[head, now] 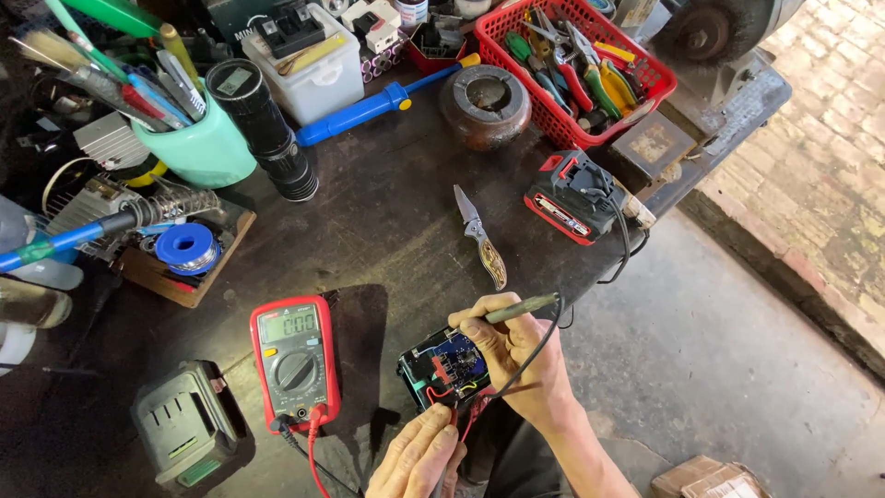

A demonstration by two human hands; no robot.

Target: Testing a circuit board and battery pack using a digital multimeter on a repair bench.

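My right hand [513, 349] grips a thin probe [518, 308] like a pen, its tip lying over an opened battery pack with a blue circuit board [444, 364] at the near edge of the dark bench. My left hand [417, 458] rests below the pack, fingers closed on red and black leads; a second probe there is mostly hidden. A red multimeter [295, 361] lies flat to the left of the pack, its leads plugged in at the bottom.
A grey-green battery case [187, 422] sits at the near left. A folding knife [481, 236] and a red-black battery [575, 196] lie further back. Red tool basket [660, 85], round bowl [485, 106], teal cup of brushes [199, 146], solder spool [187, 247], soldering iron [83, 232].
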